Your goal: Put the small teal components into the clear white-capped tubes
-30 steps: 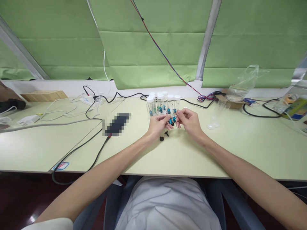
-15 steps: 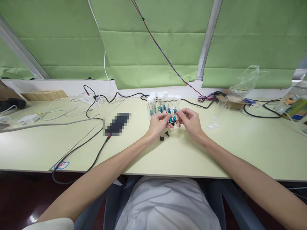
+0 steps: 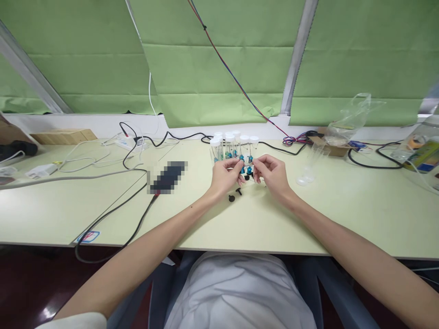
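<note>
My left hand is closed in a pinch, thumb against forefinger, beside small blue pieces. Opposite it, a short gap away, my right hand is pinched as well. Whatever either hand has between its fingertips is too small to make out. Just behind the hands stand several clear tubes with white caps, blue and green bits inside them. A black round-headed piece and a black T-shaped piece lie on the table in front of my left hand. Another black piece sits between the hands.
Clear empty tubes lie to the right of my right hand. Behind them is an open cardboard box with a plastic bag. A pixelated dark device with a black cable lies to the left. Cables run along the back of the table.
The fingertips have drawn slightly apart, and the blue pieces between them have shifted a little. Arms and surrounding things stay in place.
</note>
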`<state>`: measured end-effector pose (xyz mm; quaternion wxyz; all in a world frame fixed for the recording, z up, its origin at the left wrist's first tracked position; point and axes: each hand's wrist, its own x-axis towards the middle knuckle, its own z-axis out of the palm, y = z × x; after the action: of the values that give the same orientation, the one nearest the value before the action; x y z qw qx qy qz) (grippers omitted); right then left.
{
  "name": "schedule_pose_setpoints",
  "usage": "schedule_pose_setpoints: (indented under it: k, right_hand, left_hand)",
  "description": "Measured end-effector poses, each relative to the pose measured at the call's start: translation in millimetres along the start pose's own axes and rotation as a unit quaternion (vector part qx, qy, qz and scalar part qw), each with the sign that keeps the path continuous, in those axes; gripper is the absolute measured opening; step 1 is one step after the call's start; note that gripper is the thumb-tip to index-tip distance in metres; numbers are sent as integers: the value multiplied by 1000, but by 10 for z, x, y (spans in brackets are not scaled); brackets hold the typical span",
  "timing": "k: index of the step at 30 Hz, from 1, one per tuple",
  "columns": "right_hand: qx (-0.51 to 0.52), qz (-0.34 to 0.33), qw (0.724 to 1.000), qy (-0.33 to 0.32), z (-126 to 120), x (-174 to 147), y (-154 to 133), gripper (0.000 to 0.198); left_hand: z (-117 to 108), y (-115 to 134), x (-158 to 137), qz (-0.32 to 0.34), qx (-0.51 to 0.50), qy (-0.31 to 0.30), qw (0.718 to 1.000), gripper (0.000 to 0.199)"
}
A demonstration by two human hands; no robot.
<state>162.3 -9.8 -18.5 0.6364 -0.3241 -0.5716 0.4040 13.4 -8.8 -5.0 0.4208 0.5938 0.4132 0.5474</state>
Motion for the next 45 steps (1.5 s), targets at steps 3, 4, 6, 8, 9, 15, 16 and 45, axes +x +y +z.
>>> schedule_pose_setpoints:
  k: [3, 4, 6, 8, 9, 15, 16, 45]
  right_hand:
    - [-14, -6, 1000, 0, 3, -1, 0, 33]
    - [-17, -7, 1000, 1, 3, -1, 1, 33]
    - [-21, -8, 1000, 1, 2, -3, 7, 33]
    - [-26, -8, 1000, 0, 1, -4, 17, 32]
    - [-29, -8, 1000, 0, 0, -4, 23, 32]
    - [-54, -6, 999, 8, -10, -5, 48, 30]
    - [-57, -6, 998, 8, -12, -5, 50, 29]
    - [-113, -8, 994, -5, -19, -10, 72, 24]
  left_hand:
    - [-26, -15, 24, 23, 23, 5, 999, 23]
    - [-36, -22, 31, 28, 33, 10, 999, 23]
    - [-58, -41, 45, 38, 63, 22, 997, 22]
    - [-82, -62, 58, 48, 103, 33, 993, 23]
    - [-94, -72, 64, 53, 124, 43, 990, 23]
    - [-175, -107, 108, 59, 211, 52, 974, 23]
    - [-186, -108, 114, 60, 215, 55, 973, 22]
    - [-195, -213, 54, 61, 499, -83, 861, 17]
